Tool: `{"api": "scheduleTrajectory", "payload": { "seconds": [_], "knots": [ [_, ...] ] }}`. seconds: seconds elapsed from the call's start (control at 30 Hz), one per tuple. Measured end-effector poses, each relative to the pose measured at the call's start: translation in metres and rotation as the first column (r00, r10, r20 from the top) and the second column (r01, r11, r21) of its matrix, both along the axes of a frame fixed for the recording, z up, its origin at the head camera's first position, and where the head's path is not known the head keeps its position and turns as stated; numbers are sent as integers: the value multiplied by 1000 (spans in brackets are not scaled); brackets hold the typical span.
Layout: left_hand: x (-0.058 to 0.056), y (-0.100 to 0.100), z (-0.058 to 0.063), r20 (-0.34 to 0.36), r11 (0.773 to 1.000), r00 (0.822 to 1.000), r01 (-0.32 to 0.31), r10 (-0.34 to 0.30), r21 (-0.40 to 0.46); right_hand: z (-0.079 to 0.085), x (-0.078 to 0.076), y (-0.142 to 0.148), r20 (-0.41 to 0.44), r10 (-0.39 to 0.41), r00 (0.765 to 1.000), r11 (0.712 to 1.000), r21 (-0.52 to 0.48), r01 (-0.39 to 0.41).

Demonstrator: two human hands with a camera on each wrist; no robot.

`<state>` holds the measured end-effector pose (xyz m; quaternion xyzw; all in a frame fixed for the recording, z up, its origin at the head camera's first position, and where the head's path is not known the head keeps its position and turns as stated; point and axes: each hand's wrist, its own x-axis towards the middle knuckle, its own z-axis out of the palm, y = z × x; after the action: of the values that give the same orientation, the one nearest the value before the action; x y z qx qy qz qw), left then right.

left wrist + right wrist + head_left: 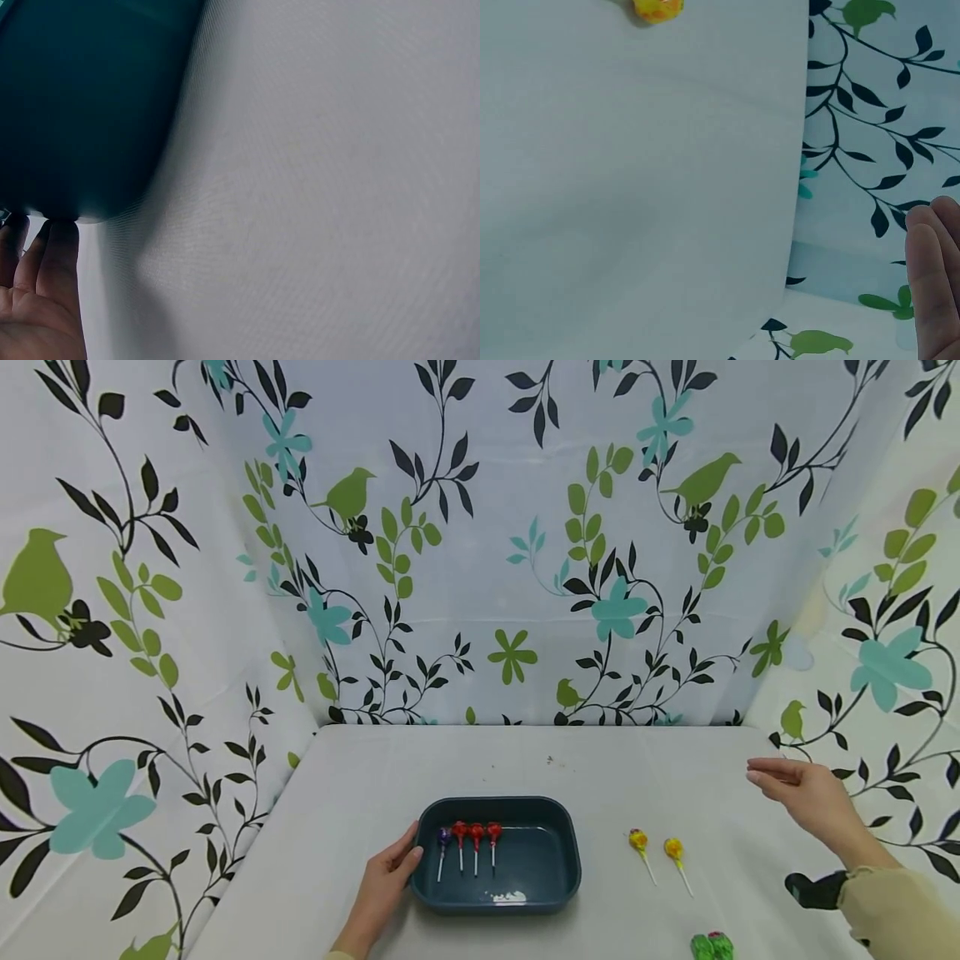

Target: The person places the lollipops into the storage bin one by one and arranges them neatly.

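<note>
My left hand (384,881) holds the left end of a dark blue tray (525,906), thumb at the rim. In the left wrist view, its fingertips (61,232) meet the tray's outer wall (90,112). Inside the tray, one purple lollipop (444,837) and three red lollipops (477,833) lie side by side on the left, sticks toward me. My right hand (813,802) is raised near the table's right edge, fingers extended, holding nothing. Two yellow lollipops (673,849) lie between the tray and that hand; the head of one yellow lollipop (658,7) shows in the right wrist view.
Green-wrapped candies (712,946) sit at the front right, cut off by the frame. The white table (420,760) is bounded at the back and both sides by a patterned curtain (480,568) with leaves and birds.
</note>
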<state>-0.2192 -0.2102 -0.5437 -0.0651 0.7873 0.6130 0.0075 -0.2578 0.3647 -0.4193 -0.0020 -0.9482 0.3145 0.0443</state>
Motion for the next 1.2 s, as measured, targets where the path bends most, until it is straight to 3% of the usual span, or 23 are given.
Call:
{"api": "scheduleTrajectory", "payload": {
  "seconds": [0.37, 0.63, 0.8, 1.2],
  "knots": [
    [-1, -1, 0, 13, 1000, 1000, -4, 4, 0, -64, -7, -22, 146, 53, 988, 997, -59, -45],
    [1, -1, 0, 21, 1000, 1000, -12, 12, 8, -95, -9, -43, 179, 96, 979, 995, -23, -94],
    [2, -1, 1, 17, 1000, 1000, -7, 7, 3, -103, -12, -52, 215, 125, 969, 992, -19, -124],
    [2, 0, 2, 2, 1000, 1000, -3, 3, 19, -101, -19, -68, 269, 192, 944, 974, 63, -216]
  ]
}}
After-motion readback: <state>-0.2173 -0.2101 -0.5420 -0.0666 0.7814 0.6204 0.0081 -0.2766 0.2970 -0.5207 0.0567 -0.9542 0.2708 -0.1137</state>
